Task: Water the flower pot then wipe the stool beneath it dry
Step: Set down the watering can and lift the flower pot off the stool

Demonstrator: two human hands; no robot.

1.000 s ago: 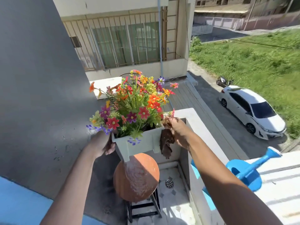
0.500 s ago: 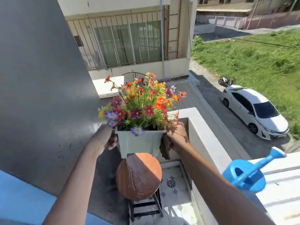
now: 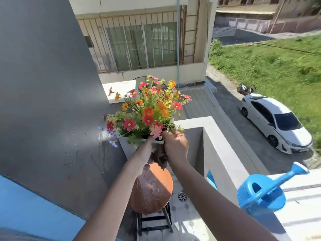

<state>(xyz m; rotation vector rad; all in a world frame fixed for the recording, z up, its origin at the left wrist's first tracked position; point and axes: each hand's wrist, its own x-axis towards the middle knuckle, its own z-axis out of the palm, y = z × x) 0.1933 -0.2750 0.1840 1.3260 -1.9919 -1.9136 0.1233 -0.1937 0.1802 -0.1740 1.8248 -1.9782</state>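
Flower pot (image 3: 129,147) lifted clear by both hands (image 3: 175,146), right also clutching brown rag (image 3: 160,158); wet stool (image 3: 152,190) next needs wiping.

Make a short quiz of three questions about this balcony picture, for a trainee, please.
1. True or false: the flower pot stands on the stool.
2. Where is the blue watering can? A) in the right hand B) on the ledge at right C) on the stool
3. What hangs under the right hand?

Key: 1. False; both hands hold it above the wet seat. 2. B. 3. A brown cloth.
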